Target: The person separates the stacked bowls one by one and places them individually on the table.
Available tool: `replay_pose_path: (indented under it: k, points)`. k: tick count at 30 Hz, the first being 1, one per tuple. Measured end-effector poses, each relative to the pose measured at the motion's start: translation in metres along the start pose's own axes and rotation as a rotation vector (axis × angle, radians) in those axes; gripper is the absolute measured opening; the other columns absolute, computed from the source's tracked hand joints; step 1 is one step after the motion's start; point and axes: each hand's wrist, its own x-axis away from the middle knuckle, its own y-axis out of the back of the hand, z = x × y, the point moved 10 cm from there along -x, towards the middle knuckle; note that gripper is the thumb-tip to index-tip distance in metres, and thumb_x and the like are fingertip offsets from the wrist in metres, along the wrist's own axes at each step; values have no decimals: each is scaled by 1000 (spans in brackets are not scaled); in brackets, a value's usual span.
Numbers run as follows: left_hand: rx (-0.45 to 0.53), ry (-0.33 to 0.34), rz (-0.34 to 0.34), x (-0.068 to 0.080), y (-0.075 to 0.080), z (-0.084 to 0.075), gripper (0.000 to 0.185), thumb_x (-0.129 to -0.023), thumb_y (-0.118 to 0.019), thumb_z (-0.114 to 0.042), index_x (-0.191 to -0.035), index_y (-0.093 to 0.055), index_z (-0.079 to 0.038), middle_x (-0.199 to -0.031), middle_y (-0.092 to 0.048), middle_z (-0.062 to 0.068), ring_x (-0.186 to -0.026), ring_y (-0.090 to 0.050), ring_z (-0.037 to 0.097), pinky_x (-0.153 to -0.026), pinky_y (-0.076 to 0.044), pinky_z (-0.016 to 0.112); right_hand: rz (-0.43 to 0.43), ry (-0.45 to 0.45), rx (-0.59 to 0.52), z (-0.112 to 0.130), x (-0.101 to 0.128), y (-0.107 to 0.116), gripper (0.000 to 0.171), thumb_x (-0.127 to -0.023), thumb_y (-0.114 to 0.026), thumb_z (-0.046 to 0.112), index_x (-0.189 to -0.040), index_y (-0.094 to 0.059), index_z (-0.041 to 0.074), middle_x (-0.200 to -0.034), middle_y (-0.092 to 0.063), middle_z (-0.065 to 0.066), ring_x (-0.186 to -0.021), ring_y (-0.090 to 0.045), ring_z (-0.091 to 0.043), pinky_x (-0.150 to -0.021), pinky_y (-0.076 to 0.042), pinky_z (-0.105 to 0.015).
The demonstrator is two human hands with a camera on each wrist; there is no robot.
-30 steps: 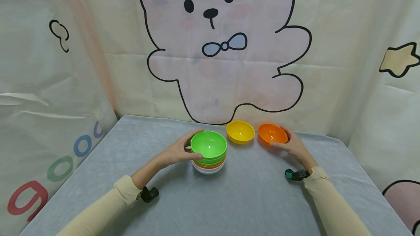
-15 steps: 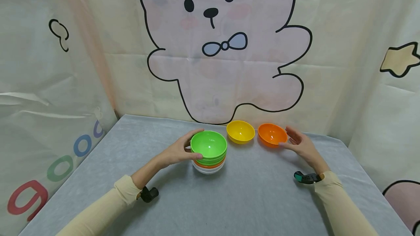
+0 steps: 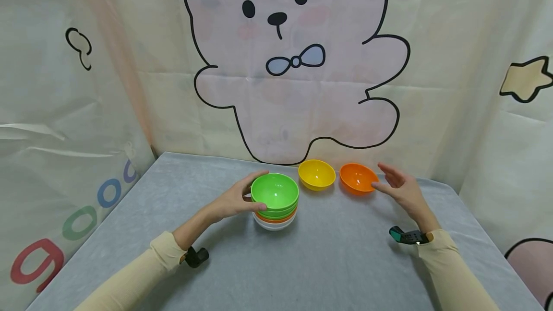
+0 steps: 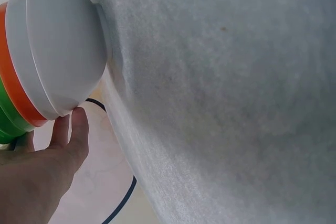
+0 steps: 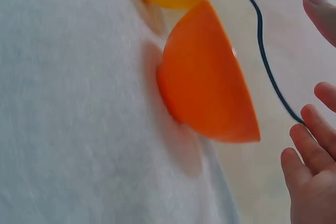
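Note:
My left hand (image 3: 242, 199) grips a stack of nested bowls (image 3: 275, 200) at the table's middle, thumb at the front and fingers round the back. A green bowl (image 3: 274, 190) tops the stack, with an orange one under it and a white one (image 4: 58, 51) at the bottom. In the left wrist view the thumb (image 4: 77, 129) lies against the white bowl's rim. A single orange bowl (image 3: 357, 177) stands at the far right beside a yellow bowl (image 3: 317, 173). My right hand (image 3: 395, 186) hovers just right of the orange bowl (image 5: 210, 93), fingers (image 5: 310, 150) spread and apart from it.
A grey cloth covers the table (image 3: 328, 253). A printed curtain with a cartoon bear (image 3: 294, 61) hangs close behind the bowls and wraps both sides. The table's right edge (image 3: 488, 234) lies near my right forearm.
My right hand has let go of the single orange bowl and drawn back to the right, slightly raised. The left hand and the stack have not moved.

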Motion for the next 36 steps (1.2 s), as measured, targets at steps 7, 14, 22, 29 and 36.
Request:
replay_pose_path:
  k: [7,14,22,29,36]
  points:
    - [-7,-10,-1,0,0,1,91,-89,-81,-23,-161,-26,-14,-149,-42,12,-136,-45,32,-103,-46,42,-25,49,-63,18,2,-6,58,-91,-79,11,-142,-54,-1,-147,-50,-18,-137,-44,-29,-106,-37,-22]
    - [-2,-16,2,0,0,0,91,-89,-81,-24,-161,-26,-14,-150,-42,13,-136,-45,32,-103,-46,42,48,140,-126,38,1,-28,54,-90,-78,3,-139,-55,-4,-143,-54,-18,-135,-46,-34,-106,-39,-26]
    - [5,-11,6,1,-1,1,91,-90,-81,-22,-162,-25,-14,-150,-41,13,-136,-44,32,-103,-46,42,135,196,-162,59,0,-56,56,-89,-76,-4,-138,-51,-12,-141,-50,-31,-132,-47,-42,-106,-40,-27]
    - [5,-6,9,1,-1,0,91,-89,-81,-25,-161,-26,-16,-150,-42,13,-136,-44,32,-104,-45,43,212,202,-160,75,-2,-80,60,-88,-80,1,-141,-52,-7,-141,-53,-23,-132,-50,-38,-106,-40,-33]
    - [7,-2,10,1,0,0,91,-89,-82,-26,-161,-27,-18,-150,-42,13,-136,-44,32,-104,-45,43,295,229,-192,88,-5,-105,59,-89,-76,-5,-142,-51,-6,-142,-52,-26,-134,-45,-45,-108,-39,-34]
